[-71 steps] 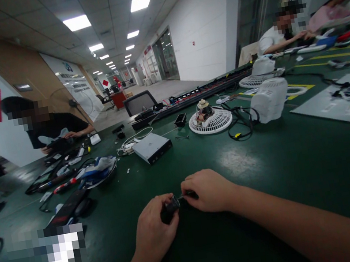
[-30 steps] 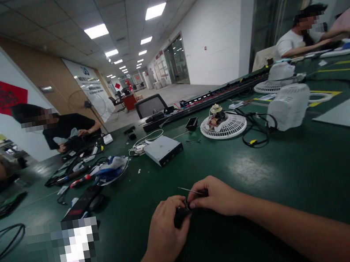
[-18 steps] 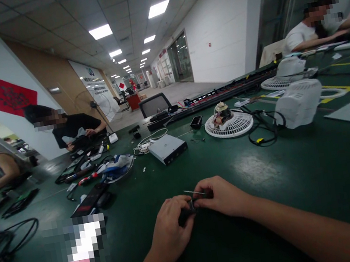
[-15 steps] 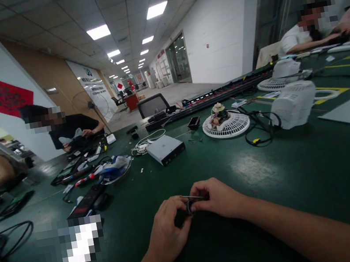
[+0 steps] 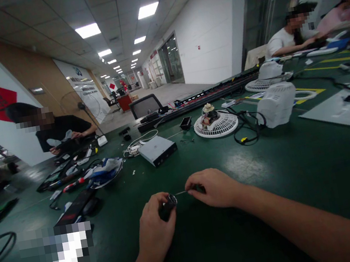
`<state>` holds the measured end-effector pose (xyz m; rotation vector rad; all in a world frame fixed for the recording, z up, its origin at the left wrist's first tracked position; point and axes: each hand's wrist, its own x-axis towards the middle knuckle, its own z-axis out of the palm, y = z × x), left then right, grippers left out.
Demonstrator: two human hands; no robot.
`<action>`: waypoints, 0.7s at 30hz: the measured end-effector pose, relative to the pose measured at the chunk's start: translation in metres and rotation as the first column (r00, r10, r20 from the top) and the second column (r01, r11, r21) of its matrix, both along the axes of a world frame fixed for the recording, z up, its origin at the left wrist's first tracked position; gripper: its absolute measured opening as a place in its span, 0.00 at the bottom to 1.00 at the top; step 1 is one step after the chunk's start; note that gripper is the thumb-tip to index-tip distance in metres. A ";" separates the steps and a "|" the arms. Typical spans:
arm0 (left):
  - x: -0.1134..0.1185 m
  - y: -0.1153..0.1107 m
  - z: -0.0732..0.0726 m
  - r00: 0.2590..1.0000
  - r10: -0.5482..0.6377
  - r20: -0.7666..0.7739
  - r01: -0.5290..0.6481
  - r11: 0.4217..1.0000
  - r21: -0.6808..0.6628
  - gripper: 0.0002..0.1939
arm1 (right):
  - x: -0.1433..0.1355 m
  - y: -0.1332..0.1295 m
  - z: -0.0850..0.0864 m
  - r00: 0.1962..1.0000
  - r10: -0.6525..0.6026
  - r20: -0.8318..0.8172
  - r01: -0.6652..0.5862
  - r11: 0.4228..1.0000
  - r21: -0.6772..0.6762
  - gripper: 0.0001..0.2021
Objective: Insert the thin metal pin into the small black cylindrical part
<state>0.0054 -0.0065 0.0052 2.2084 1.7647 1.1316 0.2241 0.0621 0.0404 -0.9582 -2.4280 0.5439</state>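
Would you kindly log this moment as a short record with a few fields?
Surface: green table
Left hand: grips a small dark cylindrical part
Right hand: pinches a thin metal tool, tip at the part's end
Behind the hands: grey drive box, white fan grille
Others: a person in black working across the table

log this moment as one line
left hand: grips small black part | right hand: pinches thin metal rod at part | surface: green table

Two bare forearms are seen at the lower frame; no sleeves, gloves, rings or watch are worn.
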 end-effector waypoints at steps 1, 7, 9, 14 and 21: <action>-0.001 0.000 0.000 1.000 0.026 0.008 -0.026 0.999 -0.021 0.10 | 0.002 0.001 0.001 0.999 0.035 0.031 -0.035 0.999 0.029 0.09; -0.001 -0.002 0.001 0.998 -0.065 -0.012 0.064 0.996 -0.060 0.09 | 0.000 -0.001 0.000 0.984 0.106 0.145 -0.122 0.987 0.103 0.10; 0.001 -0.002 0.001 0.993 -0.111 -0.049 0.108 0.992 -0.062 0.09 | -0.003 -0.002 -0.001 0.985 0.058 0.160 -0.078 0.990 0.122 0.10; 0.005 -0.004 0.002 0.988 -0.140 -0.070 0.137 0.989 -0.055 0.10 | -0.003 -0.002 -0.002 0.986 0.123 0.113 -0.123 0.992 -0.007 0.08; 0.004 -0.002 0.002 0.995 -0.075 -0.072 0.073 0.997 -0.029 0.09 | -0.008 -0.003 -0.003 0.998 0.022 0.067 -0.011 0.988 -0.157 0.07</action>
